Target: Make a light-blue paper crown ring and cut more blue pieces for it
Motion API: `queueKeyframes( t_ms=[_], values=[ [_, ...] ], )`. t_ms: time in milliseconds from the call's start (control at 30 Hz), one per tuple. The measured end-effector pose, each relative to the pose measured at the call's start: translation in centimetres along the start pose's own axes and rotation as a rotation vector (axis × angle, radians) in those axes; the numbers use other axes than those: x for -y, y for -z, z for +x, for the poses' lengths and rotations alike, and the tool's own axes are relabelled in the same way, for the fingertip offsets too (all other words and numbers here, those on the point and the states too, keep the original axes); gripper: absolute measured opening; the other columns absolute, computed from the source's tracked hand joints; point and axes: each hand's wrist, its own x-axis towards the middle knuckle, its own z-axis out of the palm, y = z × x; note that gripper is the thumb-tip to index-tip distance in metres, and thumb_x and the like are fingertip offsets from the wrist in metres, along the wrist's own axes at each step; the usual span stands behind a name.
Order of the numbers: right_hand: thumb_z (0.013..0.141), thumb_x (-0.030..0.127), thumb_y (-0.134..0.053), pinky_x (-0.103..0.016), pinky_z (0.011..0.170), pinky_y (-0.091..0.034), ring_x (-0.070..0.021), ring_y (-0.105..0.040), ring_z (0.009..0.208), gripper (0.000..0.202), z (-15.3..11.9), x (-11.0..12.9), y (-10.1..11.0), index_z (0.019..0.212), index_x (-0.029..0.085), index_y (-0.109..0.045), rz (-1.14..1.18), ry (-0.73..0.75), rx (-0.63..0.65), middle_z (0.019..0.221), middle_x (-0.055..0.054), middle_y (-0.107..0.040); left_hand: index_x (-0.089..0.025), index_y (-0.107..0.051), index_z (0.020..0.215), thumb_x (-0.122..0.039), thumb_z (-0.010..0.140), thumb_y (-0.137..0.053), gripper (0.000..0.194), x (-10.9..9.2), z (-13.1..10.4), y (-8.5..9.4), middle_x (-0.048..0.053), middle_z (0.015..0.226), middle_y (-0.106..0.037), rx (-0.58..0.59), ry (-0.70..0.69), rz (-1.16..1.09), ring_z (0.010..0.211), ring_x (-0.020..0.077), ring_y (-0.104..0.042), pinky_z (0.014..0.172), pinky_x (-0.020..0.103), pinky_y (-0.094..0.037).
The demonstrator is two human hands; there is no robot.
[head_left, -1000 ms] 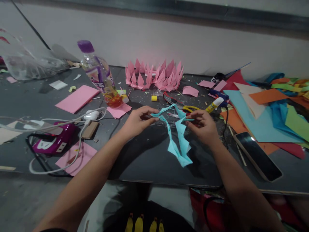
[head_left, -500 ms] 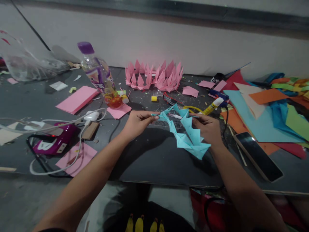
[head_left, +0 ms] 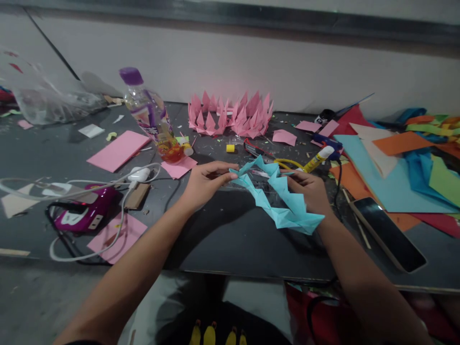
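Between my hands, above the dark table [head_left: 215,244], hangs a light-blue folded paper ring [head_left: 264,202] with pointed tips, like a paper crown. My left hand [head_left: 208,184] pinches its left edge between thumb and fingers. On the other side my right hand [head_left: 309,189] grips the ring's upper right part, its fingertips partly hidden behind the paper. The ring's near end droops toward me, in front of my right wrist. Behind it stand pink folded paper crowns [head_left: 247,117] near the wall.
A purple-capped bottle [head_left: 153,120] stands at left behind a purple power strip [head_left: 86,211] with white cables. To the right lie a yellow glue stick [head_left: 318,159], a phone [head_left: 388,235] and coloured paper sheets [head_left: 373,177]. A small yellow cap [head_left: 230,148] sits mid-table.
The light-blue ring has opened wider, and its drooping near end has swung a little to the right. Both hands keep hold in nearly the same places.
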Motion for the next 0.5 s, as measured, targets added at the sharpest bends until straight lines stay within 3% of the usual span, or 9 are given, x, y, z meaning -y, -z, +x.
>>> queueKeyframes(
  t_ms=[200, 300, 500],
  values=[
    [0.060, 0.038, -0.075, -0.029, 0.061, -0.054, -0.0141, -0.063, 0.061, 0.025, 0.18, -0.41, -0.11, 0.077, 0.021, -0.074, 0.097, 0.023, -0.031, 0.071, 0.000, -0.070, -0.020, -0.074, 0.086, -0.037, 0.069, -0.072, 0.024, -0.13, -0.03, 0.21, 0.008, 0.096, -0.071, 0.073, 0.025, -0.016, 0.073, 0.0144, -0.064, 0.054, 0.021, -0.051],
    [0.061, 0.039, -0.074, -0.030, 0.065, -0.055, -0.0152, -0.065, 0.066, 0.027, 0.25, -0.65, 0.00, 0.081, 0.021, -0.074, 0.098, 0.034, -0.038, 0.077, -0.001, -0.072, -0.021, -0.075, 0.085, -0.036, 0.068, -0.073, 0.023, -0.19, 0.00, 0.22, 0.008, 0.095, -0.072, 0.078, 0.025, -0.020, 0.082, 0.0178, -0.065, 0.057, 0.022, -0.052],
    [0.063, 0.040, -0.074, -0.032, 0.068, -0.056, -0.0155, -0.065, 0.067, 0.028, 0.32, -0.87, 0.28, 0.083, 0.021, -0.073, 0.095, 0.039, -0.050, 0.079, -0.002, -0.072, -0.020, -0.075, 0.080, -0.034, 0.069, -0.072, 0.018, -0.34, 0.01, 0.21, 0.007, 0.091, -0.073, 0.045, 0.013, 0.001, 0.078, 0.0171, -0.066, 0.064, 0.025, -0.054]
  ],
)
